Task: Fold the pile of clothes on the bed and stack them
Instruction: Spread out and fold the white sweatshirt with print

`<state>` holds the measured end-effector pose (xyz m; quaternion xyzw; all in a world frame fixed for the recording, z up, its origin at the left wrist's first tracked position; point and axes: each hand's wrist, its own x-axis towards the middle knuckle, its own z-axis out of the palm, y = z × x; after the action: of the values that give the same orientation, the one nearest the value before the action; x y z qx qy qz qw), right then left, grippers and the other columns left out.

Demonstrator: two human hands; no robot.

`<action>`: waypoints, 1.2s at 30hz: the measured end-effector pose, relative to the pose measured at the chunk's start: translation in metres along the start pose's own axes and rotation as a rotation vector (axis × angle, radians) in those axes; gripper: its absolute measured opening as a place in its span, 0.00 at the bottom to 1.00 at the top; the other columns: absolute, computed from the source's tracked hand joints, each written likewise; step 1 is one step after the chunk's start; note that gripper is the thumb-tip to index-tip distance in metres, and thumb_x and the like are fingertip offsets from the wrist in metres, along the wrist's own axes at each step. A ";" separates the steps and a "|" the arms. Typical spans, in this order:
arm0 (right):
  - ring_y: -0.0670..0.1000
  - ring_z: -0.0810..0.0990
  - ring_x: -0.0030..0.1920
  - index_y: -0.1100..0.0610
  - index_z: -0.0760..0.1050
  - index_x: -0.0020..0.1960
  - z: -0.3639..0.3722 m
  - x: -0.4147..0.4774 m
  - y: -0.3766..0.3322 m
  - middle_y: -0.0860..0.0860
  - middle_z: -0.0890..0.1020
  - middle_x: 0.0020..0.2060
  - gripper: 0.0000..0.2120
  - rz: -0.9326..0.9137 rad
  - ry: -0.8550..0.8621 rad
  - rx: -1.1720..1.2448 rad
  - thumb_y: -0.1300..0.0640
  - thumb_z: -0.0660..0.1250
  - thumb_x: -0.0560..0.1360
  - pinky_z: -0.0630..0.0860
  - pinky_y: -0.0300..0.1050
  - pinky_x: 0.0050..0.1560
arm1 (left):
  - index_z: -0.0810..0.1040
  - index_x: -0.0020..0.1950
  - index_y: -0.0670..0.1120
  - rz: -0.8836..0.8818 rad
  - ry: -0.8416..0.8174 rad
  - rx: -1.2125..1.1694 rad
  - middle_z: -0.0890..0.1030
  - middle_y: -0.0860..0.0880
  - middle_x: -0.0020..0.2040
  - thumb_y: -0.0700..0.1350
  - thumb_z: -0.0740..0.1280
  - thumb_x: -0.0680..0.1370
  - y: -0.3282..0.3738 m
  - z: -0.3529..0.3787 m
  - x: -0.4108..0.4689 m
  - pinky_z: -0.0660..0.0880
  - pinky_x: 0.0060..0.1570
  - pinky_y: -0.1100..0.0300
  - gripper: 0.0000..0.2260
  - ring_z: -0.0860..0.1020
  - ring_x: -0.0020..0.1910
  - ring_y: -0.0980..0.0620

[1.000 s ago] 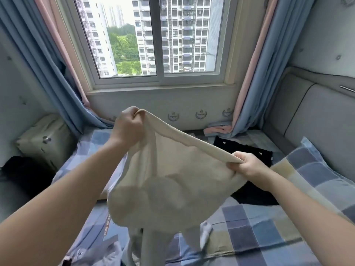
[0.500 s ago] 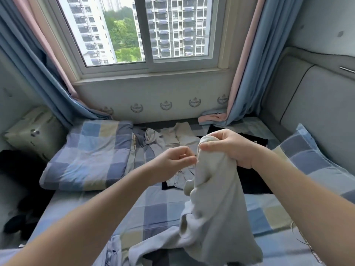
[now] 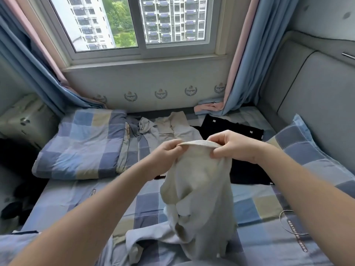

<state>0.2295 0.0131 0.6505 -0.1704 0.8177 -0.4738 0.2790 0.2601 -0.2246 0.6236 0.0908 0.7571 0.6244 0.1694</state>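
A cream garment (image 3: 199, 189) hangs bunched over the checked bed (image 3: 80, 194), its lower part trailing onto the sheet. My left hand (image 3: 167, 156) pinches its ribbed top edge on the left. My right hand (image 3: 232, 145) grips the same edge on the right, a short span apart. Behind my hands lie loose grey and beige clothes (image 3: 165, 129) and a flat black garment (image 3: 230, 129) with small white marks.
A folded checked quilt (image 3: 80, 143) lies at the back left and a checked pillow (image 3: 311, 150) at the right by the grey padded headboard (image 3: 315, 96). Blue and pink curtains (image 3: 242, 60) flank the window. Dark items (image 3: 13, 206) sit off the bed's left edge.
The garment was stretched wide between my hands a second ago. My hands then came close together, gathering it, and now hold its ribbed edge a short span apart. The view tilted down.
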 end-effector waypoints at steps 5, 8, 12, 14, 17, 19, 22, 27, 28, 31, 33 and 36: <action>0.49 0.69 0.32 0.63 0.75 0.37 0.027 0.018 0.048 0.50 0.72 0.30 0.08 0.128 0.151 -0.199 0.59 0.62 0.66 0.67 0.48 0.36 | 0.77 0.52 0.37 0.002 0.111 -0.131 0.73 0.43 0.44 0.54 0.64 0.78 0.000 -0.002 -0.002 0.68 0.40 0.54 0.18 0.70 0.43 0.46; 0.50 0.69 0.33 0.63 0.73 0.39 0.044 0.023 0.093 0.50 0.72 0.30 0.11 0.192 0.217 -0.119 0.53 0.61 0.67 0.67 0.49 0.35 | 0.76 0.57 0.33 -0.017 0.210 -0.246 0.76 0.42 0.43 0.48 0.62 0.84 -0.004 -0.009 -0.002 0.73 0.41 0.55 0.17 0.74 0.40 0.46; 0.49 0.72 0.37 0.56 0.78 0.41 0.058 0.017 0.128 0.48 0.76 0.34 0.03 0.222 0.262 -0.030 0.58 0.68 0.74 0.72 0.48 0.40 | 0.77 0.48 0.41 -0.044 0.385 -0.388 0.80 0.47 0.36 0.46 0.58 0.86 -0.011 -0.022 0.000 0.78 0.38 0.58 0.14 0.78 0.35 0.52; 0.49 0.72 0.39 0.59 0.79 0.44 0.058 0.009 0.128 0.50 0.77 0.36 0.05 0.190 0.263 0.069 0.58 0.71 0.77 0.70 0.47 0.43 | 0.77 0.45 0.42 -0.067 0.524 -0.401 0.81 0.47 0.36 0.47 0.58 0.86 -0.021 -0.031 0.006 0.78 0.41 0.58 0.15 0.79 0.36 0.52; 0.50 0.69 0.37 0.63 0.76 0.42 0.054 -0.003 0.113 0.52 0.73 0.35 0.13 0.121 0.291 0.209 0.54 0.73 0.76 0.66 0.45 0.41 | 0.76 0.48 0.37 -0.094 0.689 -0.287 0.78 0.43 0.43 0.53 0.61 0.83 -0.041 -0.040 0.011 0.74 0.48 0.50 0.18 0.75 0.43 0.46; 0.50 0.66 0.35 0.58 0.73 0.37 0.049 -0.010 0.101 0.50 0.70 0.32 0.14 0.049 0.348 0.229 0.55 0.75 0.75 0.63 0.44 0.37 | 0.76 0.51 0.36 -0.111 0.726 -0.193 0.76 0.44 0.43 0.55 0.62 0.82 -0.047 -0.036 0.012 0.72 0.46 0.49 0.20 0.73 0.44 0.47; 0.50 0.65 0.33 0.55 0.70 0.35 0.042 -0.022 0.083 0.49 0.68 0.30 0.16 -0.045 0.385 0.219 0.58 0.74 0.76 0.63 0.43 0.35 | 0.78 0.54 0.41 -0.068 0.597 0.067 0.78 0.50 0.43 0.47 0.62 0.84 -0.044 -0.019 0.008 0.72 0.41 0.60 0.10 0.74 0.42 0.52; 0.47 0.68 0.34 0.59 0.73 0.41 0.046 -0.027 0.051 0.49 0.71 0.32 0.11 -0.153 0.312 0.234 0.60 0.75 0.74 0.66 0.36 0.34 | 0.74 0.69 0.54 0.011 -0.066 0.145 0.79 0.55 0.63 0.51 0.77 0.72 -0.036 0.023 0.003 0.77 0.59 0.57 0.27 0.79 0.59 0.57; 0.46 0.69 0.34 0.59 0.74 0.41 0.046 -0.027 0.046 0.48 0.72 0.32 0.11 -0.163 0.295 0.218 0.59 0.76 0.73 0.67 0.37 0.35 | 0.77 0.66 0.52 0.002 -0.149 0.138 0.81 0.54 0.59 0.53 0.77 0.71 -0.038 0.033 0.003 0.76 0.57 0.57 0.25 0.80 0.56 0.55; 0.45 0.73 0.36 0.59 0.79 0.43 0.043 -0.029 0.044 0.48 0.77 0.34 0.08 -0.147 0.281 0.206 0.59 0.78 0.71 0.71 0.38 0.38 | 0.79 0.52 0.40 -0.015 -0.199 0.144 0.73 0.47 0.40 0.58 0.72 0.70 -0.040 0.054 0.003 0.66 0.42 0.49 0.23 0.69 0.40 0.49; 0.46 0.74 0.37 0.61 0.79 0.44 0.040 -0.034 0.052 0.50 0.78 0.35 0.08 -0.115 0.266 0.214 0.61 0.78 0.71 0.72 0.39 0.40 | 0.80 0.51 0.40 -0.048 -0.166 0.077 0.71 0.46 0.40 0.59 0.72 0.70 -0.041 0.053 0.000 0.63 0.42 0.49 0.23 0.67 0.40 0.48; 0.46 0.71 0.35 0.60 0.75 0.40 0.040 -0.043 0.069 0.49 0.73 0.33 0.11 -0.045 0.222 0.184 0.62 0.77 0.72 0.69 0.39 0.36 | 0.82 0.51 0.39 -0.077 -0.190 -0.075 0.78 0.43 0.44 0.55 0.73 0.73 -0.034 0.049 -0.001 0.71 0.45 0.49 0.19 0.75 0.44 0.46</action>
<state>0.2869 0.0428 0.5870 -0.1092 0.7925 -0.5689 0.1906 0.2820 -0.1872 0.5831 0.1138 0.7167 0.6339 0.2675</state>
